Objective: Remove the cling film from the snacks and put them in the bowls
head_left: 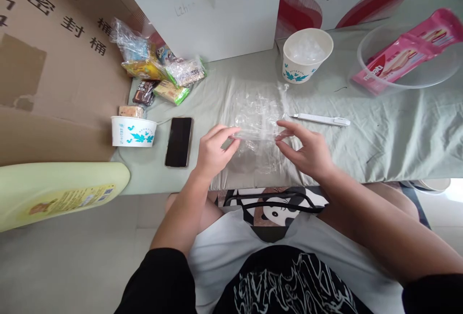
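A crumpled sheet of clear plastic film (255,111) is spread on the cloth in front of me, and its near part hangs toward the table's front edge. My left hand (218,147) pinches the film at its left side between thumb and fingers. On the opposite side my right hand (306,147) grips it the same way, with thumb and forefinger closed on the edge. Between the two hands the plastic is drawn into a straight fold. Just beyond my right fingers lies a white utility knife (320,119), its tip close to the film.
Left of the film are a phone (179,142), a paper bowl (133,131) and several wrapped snacks (171,91). A paper cup (306,56) of crumpled clear plastic stands behind. At right, a clear tub (408,82) holds pink packets (405,58). Boxes (206,10) line the back.
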The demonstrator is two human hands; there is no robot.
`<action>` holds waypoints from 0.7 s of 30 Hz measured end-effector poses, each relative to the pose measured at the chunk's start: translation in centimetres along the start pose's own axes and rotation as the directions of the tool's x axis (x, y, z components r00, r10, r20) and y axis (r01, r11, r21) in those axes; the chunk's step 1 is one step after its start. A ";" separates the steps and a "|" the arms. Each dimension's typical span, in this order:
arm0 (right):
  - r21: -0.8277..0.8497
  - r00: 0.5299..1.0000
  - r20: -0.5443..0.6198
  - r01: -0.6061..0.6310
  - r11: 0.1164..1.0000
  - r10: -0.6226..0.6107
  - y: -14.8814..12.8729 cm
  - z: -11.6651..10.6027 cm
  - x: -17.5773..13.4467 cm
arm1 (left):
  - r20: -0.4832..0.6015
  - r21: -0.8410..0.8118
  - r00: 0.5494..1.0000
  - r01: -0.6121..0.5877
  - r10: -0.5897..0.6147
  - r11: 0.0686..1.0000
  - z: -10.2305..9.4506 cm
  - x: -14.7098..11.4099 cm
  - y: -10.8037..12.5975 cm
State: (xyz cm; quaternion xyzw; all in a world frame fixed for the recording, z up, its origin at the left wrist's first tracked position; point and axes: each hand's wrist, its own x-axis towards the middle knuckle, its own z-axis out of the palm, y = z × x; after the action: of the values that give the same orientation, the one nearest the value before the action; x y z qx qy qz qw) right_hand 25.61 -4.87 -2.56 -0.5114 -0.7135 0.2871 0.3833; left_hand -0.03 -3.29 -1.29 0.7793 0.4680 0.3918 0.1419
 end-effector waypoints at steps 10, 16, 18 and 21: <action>0.308 0.991 0.132 -0.003 0.951 -0.039 -2.3 -1.4 -1.1 | 0.224 -0.561 0.951 0.304 -0.212 0.770 -0.2 0.2 2.3; 0.665 0.884 0.285 -0.461 0.587 0.371 -0.6 -0.1 -0.3 | 0.370 -0.592 0.695 0.688 -0.617 0.420 2.3 0.8 1.0; 0.596 0.860 0.363 -0.510 0.620 0.359 -0.4 0.1 0.1 | 0.427 -0.639 0.690 0.688 -0.584 0.344 2.4 1.1 0.4; 0.535 0.888 0.316 -0.458 0.710 0.335 -0.5 0.3 0.5 | 0.623 -0.574 0.639 0.765 -0.451 0.291 2.3 1.3 0.0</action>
State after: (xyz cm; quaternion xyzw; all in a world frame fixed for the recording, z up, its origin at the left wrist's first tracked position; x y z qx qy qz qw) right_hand 25.02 -4.50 -2.22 -0.4756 -0.4932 0.6208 0.3810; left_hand 1.95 -1.87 -2.17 0.4340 0.4674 0.3284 0.6966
